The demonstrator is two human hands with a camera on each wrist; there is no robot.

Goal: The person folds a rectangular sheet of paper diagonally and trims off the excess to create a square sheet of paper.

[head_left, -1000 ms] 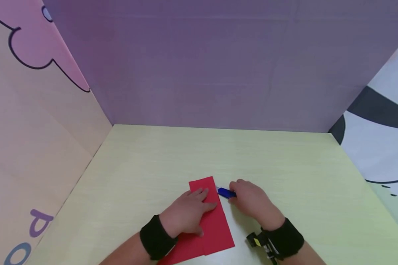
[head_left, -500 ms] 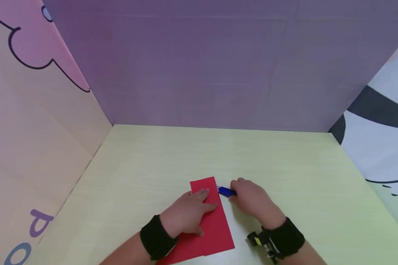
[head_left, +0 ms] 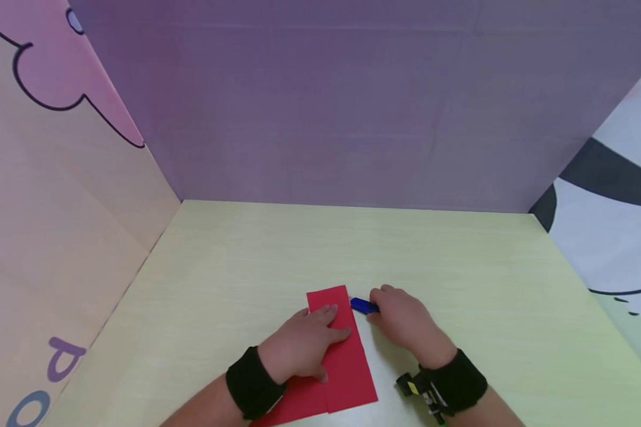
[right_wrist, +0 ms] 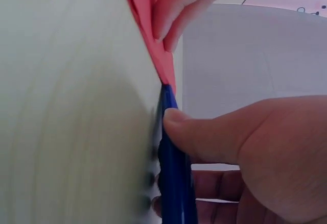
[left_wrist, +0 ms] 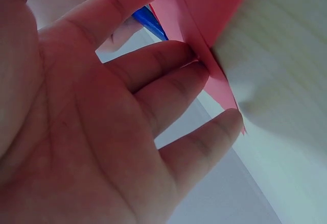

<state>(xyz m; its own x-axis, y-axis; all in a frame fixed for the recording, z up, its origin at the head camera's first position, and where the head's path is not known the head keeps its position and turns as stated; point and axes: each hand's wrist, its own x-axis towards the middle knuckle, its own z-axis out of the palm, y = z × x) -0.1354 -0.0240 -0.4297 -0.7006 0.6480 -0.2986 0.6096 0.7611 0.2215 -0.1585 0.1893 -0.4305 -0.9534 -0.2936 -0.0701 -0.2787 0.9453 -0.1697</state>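
Observation:
Red paper [head_left: 349,379] lies on the table, with one sheet or layer over another. My left hand [head_left: 301,344] is spread on it, and in the left wrist view its fingertips [left_wrist: 189,50] press the paper near an edge. To the right, my right hand [head_left: 406,323] grips a blue utility knife [head_left: 364,306]. The knife's thin tip points at the paper's right edge near the far end. In the right wrist view the thumb [right_wrist: 176,117] lies along the knife's handle [right_wrist: 176,183], with fingers curled on the other side. Whether the blade touches the paper is not clear.
The pale wooden table [head_left: 246,255] extends beyond the paper on all visible sides. A purple-grey panel [head_left: 342,107] rises at the back. Printed panels stand at the left [head_left: 75,196] and right [head_left: 614,237]. Black bands circle both wrists, the right one bearing a small camera [head_left: 406,384].
The paper's far end has shifted slightly right. My right hand and the knife have moved a little away from me along the paper's edge. My left hand stays almost still.

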